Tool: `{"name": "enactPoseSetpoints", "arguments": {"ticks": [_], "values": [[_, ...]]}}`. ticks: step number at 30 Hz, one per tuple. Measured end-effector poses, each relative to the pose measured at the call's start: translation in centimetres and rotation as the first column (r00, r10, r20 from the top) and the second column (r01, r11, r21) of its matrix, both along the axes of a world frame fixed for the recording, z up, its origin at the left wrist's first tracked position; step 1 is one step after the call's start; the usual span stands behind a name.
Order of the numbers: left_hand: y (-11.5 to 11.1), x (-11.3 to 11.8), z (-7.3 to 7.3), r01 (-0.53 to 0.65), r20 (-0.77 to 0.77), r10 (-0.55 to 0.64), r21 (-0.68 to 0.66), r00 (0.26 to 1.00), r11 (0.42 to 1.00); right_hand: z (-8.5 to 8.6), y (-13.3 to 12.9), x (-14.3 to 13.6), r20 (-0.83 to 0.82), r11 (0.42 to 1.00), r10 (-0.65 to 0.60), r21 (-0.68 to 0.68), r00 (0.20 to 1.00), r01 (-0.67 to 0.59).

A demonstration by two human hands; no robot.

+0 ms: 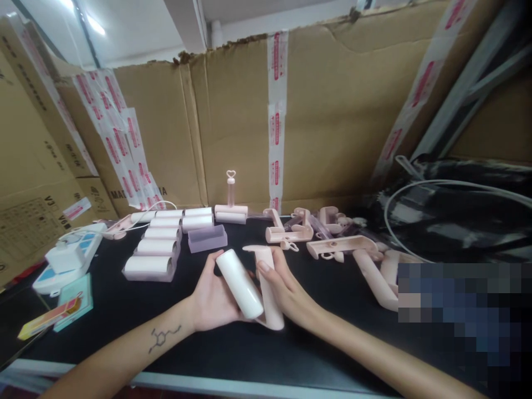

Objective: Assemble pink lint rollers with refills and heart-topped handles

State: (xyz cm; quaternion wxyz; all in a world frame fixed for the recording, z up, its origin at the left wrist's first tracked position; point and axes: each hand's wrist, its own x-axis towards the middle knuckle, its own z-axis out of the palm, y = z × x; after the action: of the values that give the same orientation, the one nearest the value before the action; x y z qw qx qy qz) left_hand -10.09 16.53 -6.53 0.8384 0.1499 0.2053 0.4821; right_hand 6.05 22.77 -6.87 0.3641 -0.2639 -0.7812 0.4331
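A white roll (240,284) lies tilted in my left hand (214,302), whose thumb rests at its upper end. Against the roll's right side stands a pale pink plastic holder (271,296), gripped by my right hand (285,277) with the thumb on its front face. The holder's lower end reaches under the roll's bottom end. The fingers behind both objects are mostly hidden. Just beyond my left hand sits a purple tray (208,238) with no roll in it.
Purple trays with white rolls (148,266) stand at left. An assembled roller (231,213) is at the back; pink holder parts (343,245) lie at right. A power strip (68,260), a teal box (77,299) and a yellow-orange pack (50,317) are far left. Cardboard (233,122) walls the back.
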Motion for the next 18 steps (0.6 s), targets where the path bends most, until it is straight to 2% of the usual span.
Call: {"name": "enactPoseSetpoints", "arguments": {"ticks": [4, 10, 12, 14, 16, 18], "values": [[0.0, -0.2, -0.3, 0.084, 0.003, -0.084, -0.008, 0.996, 0.996, 0.1, 0.0, 0.1, 0.021, 0.999, 0.045, -0.019, 0.999, -0.045], [-0.4, 0.3, 0.2, 0.059, -0.075, -0.055, 0.042, 0.996, 0.997, -0.3, -0.3, 0.1, 0.02, 0.995, 0.033, 0.092, 0.999, -0.034], [-0.6, 0.8, 0.4, 0.014, -0.146, -0.003, 0.08, 0.989, 0.997, -0.6, -0.5, 0.1, 0.002, 0.988, 0.029, 0.154, 1.0, -0.029], [-0.8, 1.2, 0.3, -0.078, -0.231, 0.113, 0.156, 0.966, 0.985, -0.7, -0.6, 0.0, -0.03, 0.975, 0.014, 0.221, 0.999, -0.007], [-0.8, 1.4, 0.1, -0.159, -0.328, 0.248, 0.275, 0.911, 0.948, -0.7, -0.7, -0.1, -0.048, 0.962, 0.006, 0.274, 0.999, 0.008], [-0.8, 1.2, 0.0, -0.146, -0.452, 0.326, 0.388, 0.83, 0.91, -0.4, -0.7, -0.2, -0.045, 0.955, 0.034, 0.295, 0.998, -0.019]]}}
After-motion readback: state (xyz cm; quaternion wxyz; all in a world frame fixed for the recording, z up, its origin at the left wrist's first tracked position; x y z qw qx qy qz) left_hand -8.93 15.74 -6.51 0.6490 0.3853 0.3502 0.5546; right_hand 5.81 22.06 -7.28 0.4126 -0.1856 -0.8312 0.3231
